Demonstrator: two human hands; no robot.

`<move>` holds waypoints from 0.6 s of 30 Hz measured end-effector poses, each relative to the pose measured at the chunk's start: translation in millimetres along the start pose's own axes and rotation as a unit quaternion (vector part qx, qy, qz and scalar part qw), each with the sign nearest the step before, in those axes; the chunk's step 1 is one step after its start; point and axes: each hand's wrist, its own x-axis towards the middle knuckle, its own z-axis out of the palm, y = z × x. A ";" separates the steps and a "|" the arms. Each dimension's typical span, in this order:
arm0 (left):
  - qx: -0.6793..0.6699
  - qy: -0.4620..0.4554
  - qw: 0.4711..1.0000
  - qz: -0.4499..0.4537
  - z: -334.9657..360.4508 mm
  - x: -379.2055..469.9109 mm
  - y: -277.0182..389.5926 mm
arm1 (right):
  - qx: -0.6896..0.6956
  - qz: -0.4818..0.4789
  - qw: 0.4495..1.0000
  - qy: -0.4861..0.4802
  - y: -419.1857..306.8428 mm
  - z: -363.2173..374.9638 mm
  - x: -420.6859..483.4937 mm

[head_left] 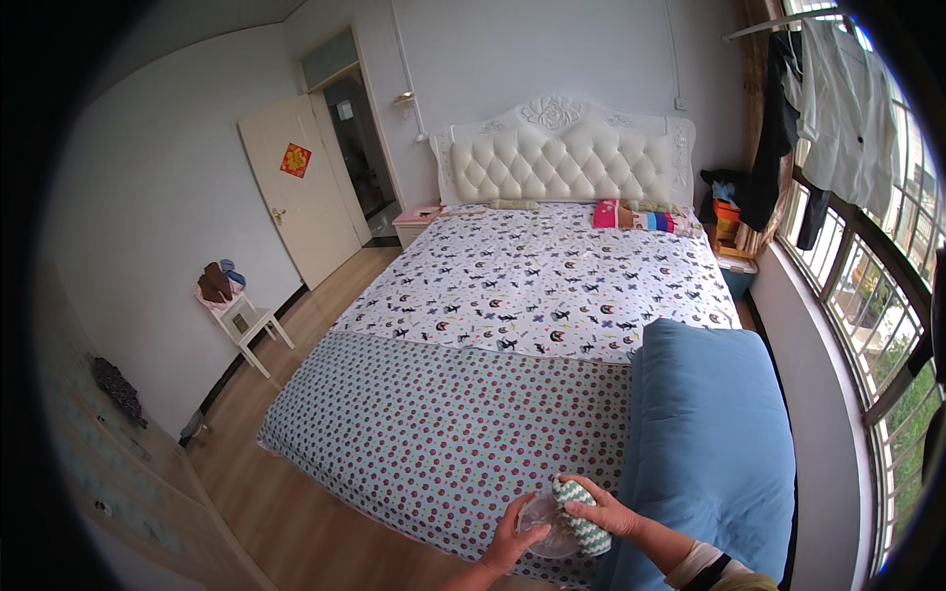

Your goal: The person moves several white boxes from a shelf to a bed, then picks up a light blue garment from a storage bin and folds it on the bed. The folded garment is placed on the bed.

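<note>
Above the near edge of the bed, my left hand (510, 538) grips a clear round bowl or dish (543, 526) by its side, thumb over the rim. My right hand (602, 510) is closed around a rolled cloth (584, 521) with a green-and-white zigzag pattern. The roll is tilted and lies against or just over the right side of the clear dish; whether they touch cannot be told. Beneath both hands is the patterned bed cover (443, 428), pale blue-green with small dark red motifs.
A folded blue quilt (709, 428) lies right of my hands. Beyond, a white printed sheet (532, 288) reaches the tufted headboard (562, 166). A white chair (247, 318) bearing clothes stands left, near an open door (303, 192). Clothes (850, 111) hang by the barred window (850, 266).
</note>
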 end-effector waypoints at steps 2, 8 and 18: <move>0.009 0.079 0.996 0.035 -20.5 -8.6 4.6 | 0.083 0.040 0.995 0.030 5.3 31.7 17.6; -0.035 0.222 0.967 0.118 -99.2 -38.4 21.7 | 0.198 0.033 0.978 0.060 16.5 140.1 76.2; 0.402 0.031 0.882 0.244 -293.2 -154.4 101.6 | 0.015 0.076 0.973 -0.217 -16.9 284.6 170.5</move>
